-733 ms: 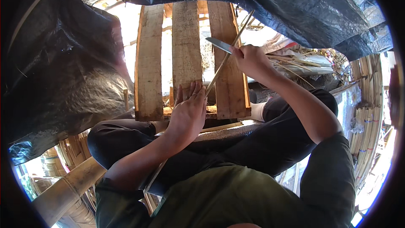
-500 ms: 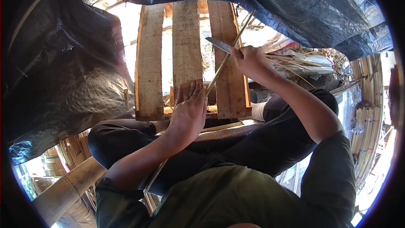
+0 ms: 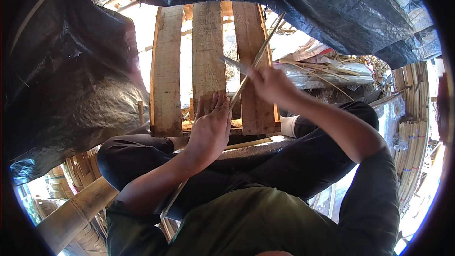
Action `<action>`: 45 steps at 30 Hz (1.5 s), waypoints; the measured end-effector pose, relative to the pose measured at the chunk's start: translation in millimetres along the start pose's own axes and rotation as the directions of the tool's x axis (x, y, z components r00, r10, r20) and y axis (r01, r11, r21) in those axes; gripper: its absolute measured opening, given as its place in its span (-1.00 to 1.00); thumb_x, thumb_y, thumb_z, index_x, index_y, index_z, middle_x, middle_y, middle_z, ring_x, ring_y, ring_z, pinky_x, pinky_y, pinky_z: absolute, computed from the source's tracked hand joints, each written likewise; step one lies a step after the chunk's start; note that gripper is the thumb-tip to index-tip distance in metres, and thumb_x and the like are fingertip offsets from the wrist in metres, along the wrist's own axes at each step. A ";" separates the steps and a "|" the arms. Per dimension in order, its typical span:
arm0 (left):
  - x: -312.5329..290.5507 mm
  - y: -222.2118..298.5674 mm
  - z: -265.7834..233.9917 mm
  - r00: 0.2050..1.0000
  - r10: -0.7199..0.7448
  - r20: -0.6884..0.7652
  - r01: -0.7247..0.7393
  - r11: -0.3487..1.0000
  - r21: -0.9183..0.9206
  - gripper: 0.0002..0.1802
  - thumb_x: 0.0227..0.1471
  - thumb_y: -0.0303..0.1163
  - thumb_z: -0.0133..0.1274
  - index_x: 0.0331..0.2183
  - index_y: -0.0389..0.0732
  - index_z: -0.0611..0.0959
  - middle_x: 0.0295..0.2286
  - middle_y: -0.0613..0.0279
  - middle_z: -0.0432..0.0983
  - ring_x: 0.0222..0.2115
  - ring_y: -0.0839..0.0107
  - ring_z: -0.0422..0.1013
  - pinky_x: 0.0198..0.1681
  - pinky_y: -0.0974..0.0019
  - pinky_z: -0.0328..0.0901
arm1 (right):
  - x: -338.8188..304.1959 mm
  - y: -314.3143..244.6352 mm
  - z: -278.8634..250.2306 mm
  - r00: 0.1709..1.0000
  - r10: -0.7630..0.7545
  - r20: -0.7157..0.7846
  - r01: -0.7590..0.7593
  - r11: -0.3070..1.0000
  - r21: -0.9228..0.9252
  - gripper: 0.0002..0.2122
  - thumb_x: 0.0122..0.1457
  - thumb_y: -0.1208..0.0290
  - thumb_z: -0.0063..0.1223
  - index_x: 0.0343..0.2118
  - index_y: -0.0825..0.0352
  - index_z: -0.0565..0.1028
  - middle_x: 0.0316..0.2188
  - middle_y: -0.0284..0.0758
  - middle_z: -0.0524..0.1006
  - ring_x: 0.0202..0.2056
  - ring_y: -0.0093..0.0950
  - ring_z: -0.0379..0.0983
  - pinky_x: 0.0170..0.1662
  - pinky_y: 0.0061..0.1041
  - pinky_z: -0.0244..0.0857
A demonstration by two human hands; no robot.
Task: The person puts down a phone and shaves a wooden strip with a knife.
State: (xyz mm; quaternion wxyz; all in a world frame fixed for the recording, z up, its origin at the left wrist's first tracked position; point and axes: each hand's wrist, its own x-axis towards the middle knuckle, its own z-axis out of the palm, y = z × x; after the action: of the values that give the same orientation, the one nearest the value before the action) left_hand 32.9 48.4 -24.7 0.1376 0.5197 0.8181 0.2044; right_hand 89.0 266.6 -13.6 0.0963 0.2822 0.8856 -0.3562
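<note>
A long thin bamboo strip (image 3: 260, 58) slants across the wooden slatted stand (image 3: 166, 66), its far end up toward the right. My left hand (image 3: 211, 122) presses the strip's near part against the stand, with the strip running along its thumb and index side. In my right hand (image 3: 270, 83) is a knife (image 3: 232, 63), its handle hidden in the closed fingers. The blade points left and lies across the strip, about midway between my left hand and the far end. Toward my lap, the strip passes out of sight behind my left hand and forearm.
Dark plastic sheeting (image 3: 80, 85) hangs on the left and along the far side. Loose bamboo strips (image 3: 327, 68) lie beyond my right forearm. Bundled strips (image 3: 410, 151) stand at the far right, and a thick bamboo pole (image 3: 78, 213) lies at lower left.
My right hand and the knife have moved down along the strip, toward my left hand. My left hand stays in nearly the same place.
</note>
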 end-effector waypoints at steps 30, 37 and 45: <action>3.1 -2.3 0.6 1.000 0.008 -0.013 -0.009 1.000 -0.009 -0.57 0.14 -0.50 -0.08 0.03 -0.48 0.38 -0.01 -0.31 0.39 0.14 -0.02 0.25 0.28 -0.14 -0.03 | -1.3 0.1 2.1 0.972 -0.188 0.140 0.192 0.981 -0.016 -0.51 0.34 0.15 -0.17 -0.56 0.53 0.47 -0.76 -0.05 0.44 -0.70 -0.07 0.44 -0.60 -0.20 0.32; -0.7 -3.4 3.1 0.998 0.031 -0.057 -0.029 0.999 0.030 -0.60 0.18 -0.42 -0.11 -0.02 -0.50 0.44 -0.02 -0.26 0.43 0.11 0.02 0.31 0.28 -0.11 -0.02 | 4.0 2.2 -5.8 0.994 -0.096 -0.042 0.093 0.993 -0.071 -0.53 0.34 0.18 -0.18 -0.58 0.48 0.48 -0.79 -0.02 0.43 -0.74 -0.12 0.45 -0.65 -0.21 0.33; 2.8 -2.4 1.9 0.998 0.007 -0.054 -0.009 0.999 -0.032 -0.61 0.19 -0.43 -0.11 -0.03 -0.49 0.45 -0.05 -0.25 0.45 0.10 0.01 0.32 0.27 -0.13 0.00 | -6.3 -13.1 -10.1 0.995 -0.088 0.040 0.089 0.995 -0.038 -0.57 0.33 0.20 -0.15 -0.52 0.49 0.51 -0.65 0.05 0.49 -0.56 -0.05 0.52 -0.43 -0.14 0.39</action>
State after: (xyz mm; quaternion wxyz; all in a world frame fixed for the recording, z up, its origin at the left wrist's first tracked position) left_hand 30.7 50.4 -27.5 0.1229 0.5149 0.8160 0.2320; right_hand 87.1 263.1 3.7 0.1029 0.2338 0.9021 -0.3479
